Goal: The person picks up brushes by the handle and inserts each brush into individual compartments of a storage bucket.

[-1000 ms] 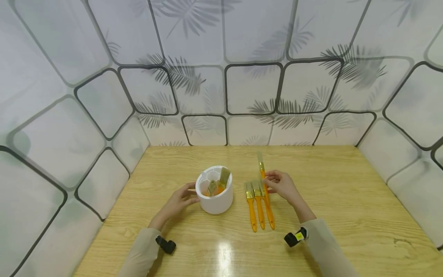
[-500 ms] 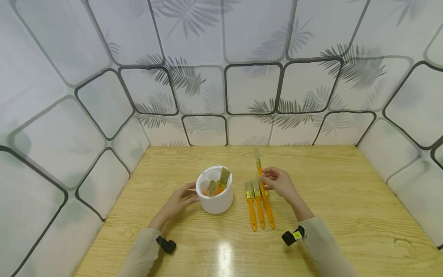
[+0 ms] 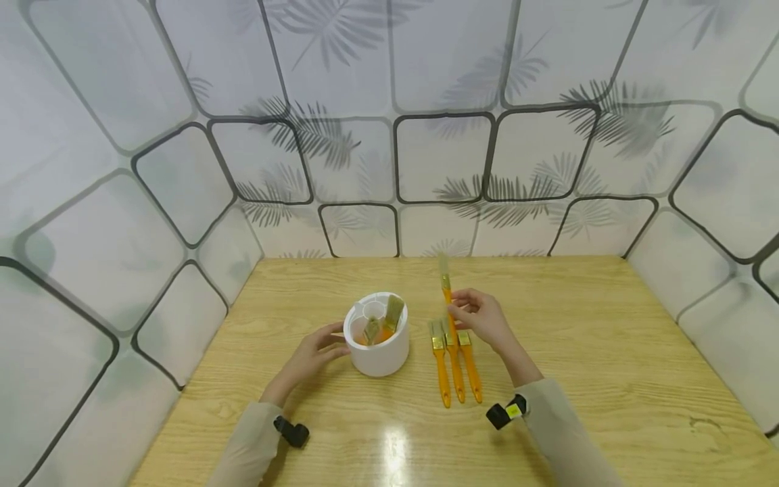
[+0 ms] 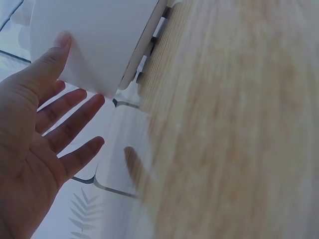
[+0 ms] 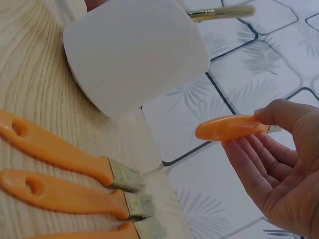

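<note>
A white round container (image 3: 381, 360) stands on the table, with brush bristles (image 3: 393, 312) and bits of orange handle showing inside it. My left hand (image 3: 313, 352) rests at its left side; in the left wrist view the thumb touches the white wall (image 4: 99, 35) and the fingers are spread and fairly straight. To the right, my right hand (image 3: 485, 319) pinches a paintbrush (image 3: 447, 295) by its orange handle, bristles pointing up and away. Below it, several more paintbrushes (image 3: 442, 370) lie side by side. The right wrist view shows the held paintbrush's orange handle (image 5: 224, 128) between thumb and fingers.
The wood-grain table (image 3: 608, 379) extends to both sides and toward me. Behind it and along the sides hang pale walls (image 3: 444, 155) with a dark line and leaf pattern.
My right hand has moved left and slightly away with the paintbrush, uncovering the rightmost lying paintbrush. My left hand and the container have stayed in place.
</note>
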`<action>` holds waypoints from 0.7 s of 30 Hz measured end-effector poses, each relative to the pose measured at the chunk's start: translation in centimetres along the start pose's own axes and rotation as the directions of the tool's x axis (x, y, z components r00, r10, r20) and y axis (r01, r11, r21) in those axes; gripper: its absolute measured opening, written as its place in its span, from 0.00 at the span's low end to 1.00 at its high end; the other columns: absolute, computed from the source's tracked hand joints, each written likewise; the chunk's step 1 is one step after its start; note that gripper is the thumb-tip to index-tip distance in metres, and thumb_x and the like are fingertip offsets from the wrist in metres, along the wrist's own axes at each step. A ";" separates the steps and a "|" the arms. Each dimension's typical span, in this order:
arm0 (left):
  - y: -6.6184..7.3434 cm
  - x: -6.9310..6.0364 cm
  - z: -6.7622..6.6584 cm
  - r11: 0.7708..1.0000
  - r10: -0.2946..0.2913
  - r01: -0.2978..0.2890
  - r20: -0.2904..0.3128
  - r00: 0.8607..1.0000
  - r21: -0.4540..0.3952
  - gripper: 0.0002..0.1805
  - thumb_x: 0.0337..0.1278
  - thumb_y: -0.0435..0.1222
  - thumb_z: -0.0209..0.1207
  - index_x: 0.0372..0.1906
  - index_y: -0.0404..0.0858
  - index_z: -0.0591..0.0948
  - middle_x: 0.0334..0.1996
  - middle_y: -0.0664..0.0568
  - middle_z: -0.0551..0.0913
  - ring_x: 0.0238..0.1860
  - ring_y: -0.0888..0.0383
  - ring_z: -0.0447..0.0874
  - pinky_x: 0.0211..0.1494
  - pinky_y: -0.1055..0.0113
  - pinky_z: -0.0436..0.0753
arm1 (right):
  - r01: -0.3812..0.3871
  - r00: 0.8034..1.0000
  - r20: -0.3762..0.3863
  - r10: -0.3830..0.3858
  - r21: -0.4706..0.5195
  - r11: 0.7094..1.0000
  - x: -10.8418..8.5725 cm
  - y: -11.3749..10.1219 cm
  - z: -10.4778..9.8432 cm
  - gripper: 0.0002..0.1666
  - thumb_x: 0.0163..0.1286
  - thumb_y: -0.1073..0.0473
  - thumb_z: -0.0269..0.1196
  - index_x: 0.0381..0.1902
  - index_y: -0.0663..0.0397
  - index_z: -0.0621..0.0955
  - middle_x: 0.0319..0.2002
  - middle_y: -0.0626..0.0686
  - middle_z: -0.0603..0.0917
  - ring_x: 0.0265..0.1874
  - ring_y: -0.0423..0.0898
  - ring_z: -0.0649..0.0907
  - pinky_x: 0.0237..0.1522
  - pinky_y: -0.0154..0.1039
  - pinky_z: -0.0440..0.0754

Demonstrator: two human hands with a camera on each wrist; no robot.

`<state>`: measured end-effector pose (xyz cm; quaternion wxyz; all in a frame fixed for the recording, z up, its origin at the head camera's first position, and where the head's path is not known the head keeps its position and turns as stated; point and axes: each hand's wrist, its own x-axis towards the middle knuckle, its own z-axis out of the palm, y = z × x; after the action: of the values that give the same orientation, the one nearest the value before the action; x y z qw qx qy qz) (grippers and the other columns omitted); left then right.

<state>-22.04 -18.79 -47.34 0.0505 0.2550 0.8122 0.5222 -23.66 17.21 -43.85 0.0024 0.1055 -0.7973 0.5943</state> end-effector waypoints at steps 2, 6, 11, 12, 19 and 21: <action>-0.1 0.0 0.0 1.000 -0.004 0.004 0.002 1.000 -0.001 0.29 0.55 0.30 0.61 0.63 0.30 0.67 0.61 0.35 0.69 0.54 0.37 0.75 0.56 0.49 0.78 | 0.016 1.000 0.005 -0.016 0.007 1.000 0.1 -0.3 0.2 0.22 0.65 0.57 0.62 0.51 0.66 0.75 0.40 0.62 0.78 0.32 0.46 0.81 0.34 0.47 0.86; -1.3 0.1 0.1 1.000 -0.009 0.009 -0.003 1.000 0.004 0.30 0.55 0.31 0.60 0.64 0.31 0.67 0.62 0.35 0.68 0.55 0.37 0.74 0.56 0.48 0.77 | 0.041 0.999 0.006 -0.042 0.031 0.999 0.2 -0.7 0.4 0.21 0.64 0.60 0.62 0.51 0.69 0.75 0.38 0.63 0.78 0.32 0.48 0.82 0.32 0.46 0.86; -3.1 0.3 0.3 1.000 0.009 -0.009 -0.021 1.000 0.011 0.31 0.54 0.33 0.61 0.64 0.35 0.67 0.62 0.38 0.69 0.55 0.39 0.75 0.57 0.51 0.77 | 0.037 0.999 -0.003 -0.037 0.026 0.999 0.3 -0.9 0.6 0.19 0.64 0.61 0.62 0.50 0.68 0.76 0.37 0.61 0.78 0.31 0.49 0.82 0.32 0.46 0.86; -3.2 0.4 0.3 1.000 0.015 -0.015 -0.024 1.000 0.013 0.31 0.54 0.34 0.62 0.64 0.35 0.68 0.62 0.38 0.70 0.55 0.39 0.75 0.57 0.52 0.78 | 0.037 0.999 -0.004 -0.037 0.020 0.999 0.3 -0.9 0.6 0.19 0.64 0.60 0.62 0.49 0.68 0.76 0.36 0.61 0.78 0.30 0.49 0.82 0.32 0.46 0.86; -3.4 0.4 0.4 0.999 0.022 -0.019 -0.054 0.998 0.040 0.31 0.52 0.40 0.64 0.62 0.38 0.70 0.59 0.40 0.73 0.52 0.42 0.78 0.54 0.55 0.80 | 0.036 0.999 -0.006 -0.036 0.029 0.999 0.5 -1.0 0.8 0.19 0.63 0.59 0.63 0.49 0.65 0.77 0.37 0.60 0.78 0.29 0.44 0.81 0.30 0.41 0.86; -3.4 0.4 0.4 0.999 0.018 -0.016 -0.055 0.998 0.050 0.31 0.52 0.41 0.63 0.62 0.38 0.70 0.59 0.40 0.73 0.52 0.41 0.78 0.54 0.53 0.80 | 0.033 0.999 -0.006 -0.033 0.032 0.999 0.6 -1.1 1.0 0.19 0.63 0.58 0.63 0.49 0.64 0.77 0.37 0.60 0.78 0.30 0.47 0.81 0.31 0.43 0.86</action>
<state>-23.45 -19.42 -50.39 0.0174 0.2485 0.8237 0.5093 -23.91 15.92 -43.03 0.0127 0.1169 -0.7857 0.6074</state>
